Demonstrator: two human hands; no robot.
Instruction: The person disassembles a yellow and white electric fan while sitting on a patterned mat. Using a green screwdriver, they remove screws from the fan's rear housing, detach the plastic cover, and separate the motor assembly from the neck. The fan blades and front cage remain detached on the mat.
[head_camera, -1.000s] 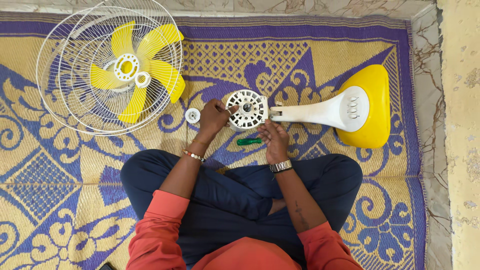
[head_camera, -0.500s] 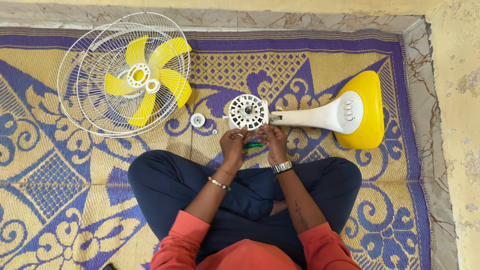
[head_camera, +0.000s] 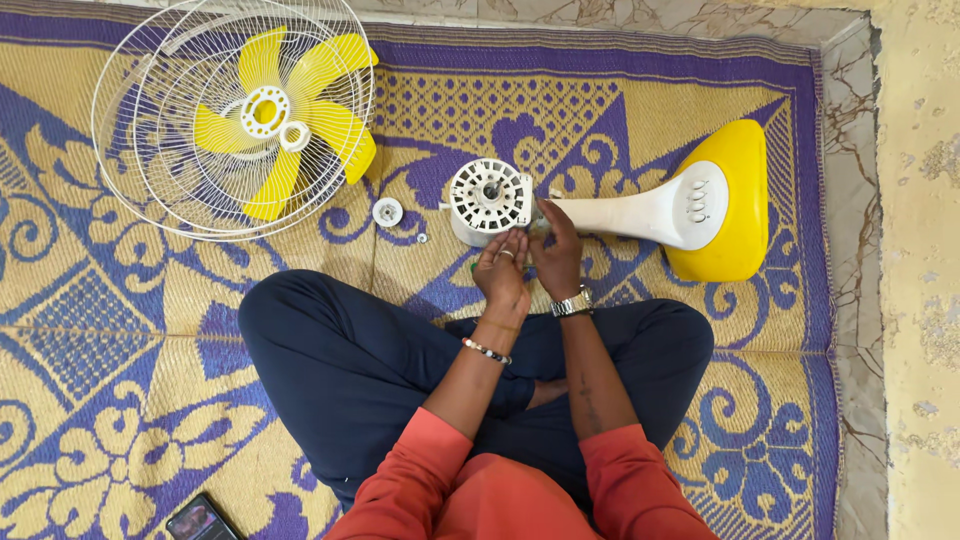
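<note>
patterned mat on marble floor | yellowish wall | both hands' fingers at motor housing, grip unclear

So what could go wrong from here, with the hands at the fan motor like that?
1. The small loose piece and the white cap lie unsecured on the patterned mat; they could easily get lost or knocked away.
2. Both hands, left hand and right hand, crowd beside the motor housing, hiding whatever lies beneath them.
3. The wire guards lie close by the knee, so a shifting leg might bend them.
</note>
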